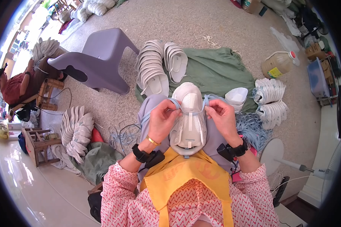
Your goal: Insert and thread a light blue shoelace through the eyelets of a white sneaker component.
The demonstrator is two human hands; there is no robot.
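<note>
Lace of blue colour, pinched by fingers of the left hand and right hand, probably needs even pulling while the white shoe upper rests at the yellow apron's far edge.

Speckled floor carries everything in front of me. Green cloth on it; two stacks of white shoe uppers along cloth's left edge, smaller cupped stack near its right edge. Directly on floor: purple chair left of cloth, capped jug right, pale string beyond far edge.
</note>
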